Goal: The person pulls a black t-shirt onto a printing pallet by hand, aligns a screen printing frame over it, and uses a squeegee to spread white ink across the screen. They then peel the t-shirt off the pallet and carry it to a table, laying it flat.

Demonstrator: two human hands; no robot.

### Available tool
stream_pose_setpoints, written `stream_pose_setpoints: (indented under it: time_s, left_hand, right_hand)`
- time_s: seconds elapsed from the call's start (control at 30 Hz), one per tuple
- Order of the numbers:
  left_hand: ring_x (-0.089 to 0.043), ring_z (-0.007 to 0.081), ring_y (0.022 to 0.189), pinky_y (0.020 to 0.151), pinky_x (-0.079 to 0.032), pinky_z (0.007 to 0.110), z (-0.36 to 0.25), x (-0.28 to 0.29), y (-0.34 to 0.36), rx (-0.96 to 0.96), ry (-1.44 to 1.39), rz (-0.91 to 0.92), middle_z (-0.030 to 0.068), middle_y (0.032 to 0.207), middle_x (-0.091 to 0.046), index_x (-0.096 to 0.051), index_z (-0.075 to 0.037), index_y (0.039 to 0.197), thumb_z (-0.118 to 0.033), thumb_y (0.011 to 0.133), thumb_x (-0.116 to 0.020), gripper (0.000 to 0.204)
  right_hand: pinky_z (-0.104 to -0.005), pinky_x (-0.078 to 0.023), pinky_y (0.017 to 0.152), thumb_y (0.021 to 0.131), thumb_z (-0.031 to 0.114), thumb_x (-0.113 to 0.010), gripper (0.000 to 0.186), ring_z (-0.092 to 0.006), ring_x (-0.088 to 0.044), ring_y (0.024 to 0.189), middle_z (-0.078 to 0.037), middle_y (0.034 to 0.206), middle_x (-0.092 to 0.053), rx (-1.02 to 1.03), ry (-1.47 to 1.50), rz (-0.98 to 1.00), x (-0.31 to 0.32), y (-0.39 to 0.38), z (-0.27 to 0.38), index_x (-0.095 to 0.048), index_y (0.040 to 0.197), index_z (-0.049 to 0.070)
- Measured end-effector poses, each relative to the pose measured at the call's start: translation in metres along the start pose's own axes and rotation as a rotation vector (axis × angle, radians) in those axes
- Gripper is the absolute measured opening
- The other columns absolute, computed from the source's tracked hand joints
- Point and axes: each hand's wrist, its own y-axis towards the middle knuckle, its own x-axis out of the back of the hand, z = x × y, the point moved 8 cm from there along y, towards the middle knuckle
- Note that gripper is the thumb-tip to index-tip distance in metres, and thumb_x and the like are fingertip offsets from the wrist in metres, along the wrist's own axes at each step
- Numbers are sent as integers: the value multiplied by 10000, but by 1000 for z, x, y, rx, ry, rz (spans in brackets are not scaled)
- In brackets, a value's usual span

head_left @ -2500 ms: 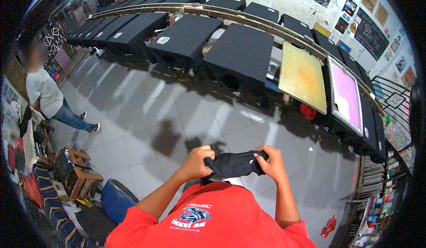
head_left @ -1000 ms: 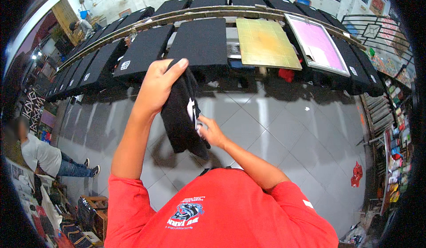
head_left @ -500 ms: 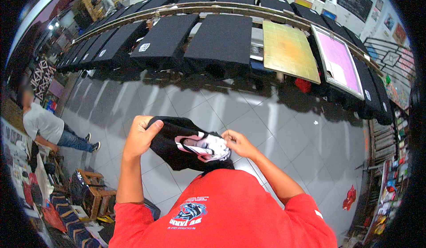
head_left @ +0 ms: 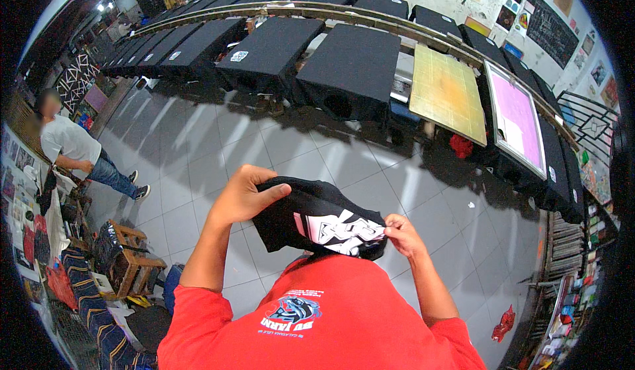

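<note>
A black T-shirt (head_left: pixel 281 218), bunched and folded, hangs between my hands in front of my chest. Its bold white print (head_left: pixel 344 230), tinged pink, faces up toward me. My left hand (head_left: pixel 246 195) is closed on the upper left edge, thumb on top and fingers behind the fabric. At the right end, my right hand (head_left: pixel 404 235) pinches the edge beside the print. The lower part of the shirt is hidden behind my red shirt (head_left: pixel 344 304).
Across the aisle run long rows of boards covered in black cloth (head_left: pixel 350 59). A yellowish panel (head_left: pixel 448 95) and a framed screen with pink mesh (head_left: pixel 517 119) lie on them. A person (head_left: pixel 73 142) stands at left. Near my left are a wooden stool (head_left: pixel 135 261) and tiled floor (head_left: pixel 218 128).
Both hands and the T-shirt have shifted right in view. The fabric is pulled out wider, so the print shows a different, more stretched part. The person at left stands more upright.
</note>
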Motion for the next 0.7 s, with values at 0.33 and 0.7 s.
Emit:
stream_pose_setpoints:
  time_s: [0.33, 0.7]
  left_hand:
    - [-416, 80, 489, 443, -349, 287, -4, -26, 5, -68, 152, 120, 62, 501, -479, -576, 23, 638, -188, 771, -689, 274]
    - [-480, 287, 547, 540, -400, 358, 20, -21, 40, -239, 432, -53, 212, 638, -514, -533, 39, 689, -206, 763, -689, 299]
  right_hand:
    - [-228, -430, 599, 740, 85, -676, 122, -91, -544, 633, 8, 677, -555, -60, 83, -76, 21, -32, 38, -560, 775, 67]
    - [-328, -437, 609, 803, 196, -656, 238, -224, -536, 647, -122, 724, -550, 453, -1312, -617, 0, -85, 202, -512, 847, 12]
